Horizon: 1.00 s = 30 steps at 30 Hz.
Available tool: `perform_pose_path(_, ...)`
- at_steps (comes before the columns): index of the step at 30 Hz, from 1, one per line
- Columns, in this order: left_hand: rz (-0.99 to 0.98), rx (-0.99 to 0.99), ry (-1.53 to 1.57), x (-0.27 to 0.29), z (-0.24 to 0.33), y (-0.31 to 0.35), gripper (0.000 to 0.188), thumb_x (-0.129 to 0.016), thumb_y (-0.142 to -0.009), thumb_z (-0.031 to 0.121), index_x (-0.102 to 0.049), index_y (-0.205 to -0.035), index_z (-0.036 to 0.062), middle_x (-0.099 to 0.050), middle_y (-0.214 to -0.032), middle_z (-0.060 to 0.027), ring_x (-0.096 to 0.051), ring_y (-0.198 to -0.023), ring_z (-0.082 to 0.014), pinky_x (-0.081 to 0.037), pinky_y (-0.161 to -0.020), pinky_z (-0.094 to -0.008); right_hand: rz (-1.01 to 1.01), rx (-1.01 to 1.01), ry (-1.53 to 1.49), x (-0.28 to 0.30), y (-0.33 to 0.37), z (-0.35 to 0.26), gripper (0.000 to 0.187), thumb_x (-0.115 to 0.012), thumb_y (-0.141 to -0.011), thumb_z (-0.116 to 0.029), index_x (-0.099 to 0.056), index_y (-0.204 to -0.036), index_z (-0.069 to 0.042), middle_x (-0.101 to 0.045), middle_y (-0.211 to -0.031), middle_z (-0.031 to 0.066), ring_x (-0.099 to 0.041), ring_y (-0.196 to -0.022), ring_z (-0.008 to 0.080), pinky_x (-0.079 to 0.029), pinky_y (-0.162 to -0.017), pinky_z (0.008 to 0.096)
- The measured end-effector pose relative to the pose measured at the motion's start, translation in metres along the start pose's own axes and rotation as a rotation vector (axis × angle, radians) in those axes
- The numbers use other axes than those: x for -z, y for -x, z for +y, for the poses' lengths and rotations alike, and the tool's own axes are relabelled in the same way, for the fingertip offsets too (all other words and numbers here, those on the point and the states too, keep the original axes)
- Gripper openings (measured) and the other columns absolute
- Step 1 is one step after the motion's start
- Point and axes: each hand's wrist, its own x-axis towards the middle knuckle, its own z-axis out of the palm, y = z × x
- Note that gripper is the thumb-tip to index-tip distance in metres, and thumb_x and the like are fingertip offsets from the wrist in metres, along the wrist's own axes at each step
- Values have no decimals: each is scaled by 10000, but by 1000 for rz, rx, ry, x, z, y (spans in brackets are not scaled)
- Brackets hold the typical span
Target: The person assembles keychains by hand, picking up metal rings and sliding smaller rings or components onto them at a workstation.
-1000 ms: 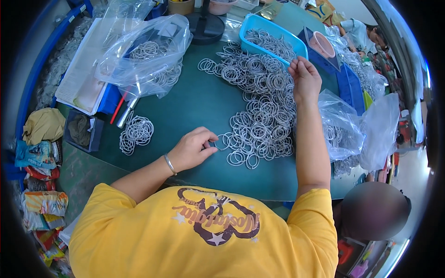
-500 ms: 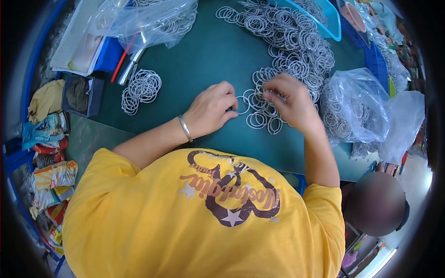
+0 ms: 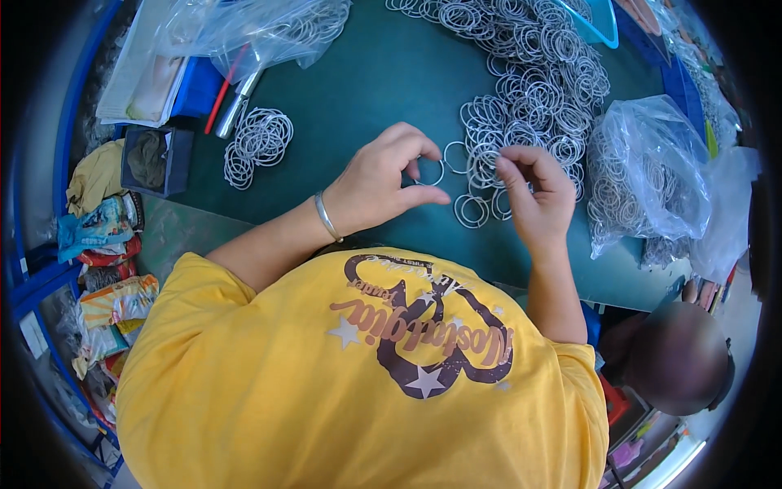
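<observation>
My left hand (image 3: 379,179), with a bangle on the wrist, is open over the green tabletop, thumb stretched out and fingers curved apart from it. A thin grey metal ring (image 3: 442,175) shows beside its curled fingers; whether they touch it is hidden. My right hand (image 3: 539,191) pinches with thumb and forefinger at a metal ring (image 3: 482,162) on the near edge of the big ring pile (image 3: 542,98). A few loose rings (image 3: 471,210) lie between the hands. Left of them sits a smaller heap of rings (image 3: 259,143).
Clear plastic bags of rings lie at the right (image 3: 643,171) and far left (image 3: 277,28). A red pen (image 3: 224,102), a metallic tube (image 3: 239,104) and a dark bin (image 3: 155,161) are at left. A light-blue basket (image 3: 607,24) stands far right. Another person's head (image 3: 676,359) is at lower right.
My left thumb has spread away from the fingers. My right hand has tilted more upright, thumb and forefinger now together at the rings. The whole view has shifted slightly.
</observation>
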Motion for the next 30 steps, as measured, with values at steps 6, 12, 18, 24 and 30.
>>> perform_pose_path(6, -55, 224, 649, -11, 4, -5, 162, -643, -842, 35, -588, -984, -20, -639, -882, -66, -629, -728, -95, -526, -655, -211, -29, -22, -116, -11, 12, -9, 98, -690, -760, 8, -650, -848, -6, -630, -775, 61, -573, -626, 111, -459, -558, 218)
perform_pose_path(12, -17, 216, 769, -10, 2, -2, 107, -601, -865, 7, -581, -961, -35, -638, -873, -93, -654, -761, -142, -545, -687, -239, -52, 34, -54, -8, 18, -11, 100, -706, -740, 15, -651, -822, -3, -626, -749, 70, -570, -617, 112, -454, -526, 219)
perform_pose_path(18, -64, 303, 722, -3, 6, -5, 112, -582, -887, 42, -584, -969, -34, -642, -846, -96, -657, -746, -145, -549, -675, -240, 56, 340, 69, -8, 17, -7, 146, -701, -709, 54, -658, -835, -8, -620, -756, 85, -598, -625, 184, -466, -521, 253)
perform_pose_path(24, -61, 463, 896, -2, 11, -8, 148, -588, -878, 36, -585, -1010, -33, -654, -854, -107, -660, -719, -148, -551, -647, -237, 80, 378, 119, -6, 18, -11, 190, -681, -692, 99, -650, -848, -5, -617, -869, 106, -614, -695, 205, -499, -589, 263)
perform_pose_path(30, -19, 415, 923, -3, 11, -9, 231, -611, -842, -16, -549, -1064, -34, -656, -865, -127, -668, -729, -175, -559, -659, -249, 109, -28, -358, -14, 27, -2, 169, -568, -818, 98, -589, -966, 17, -609, -912, 95, -613, -754, 151, -515, -635, 239)
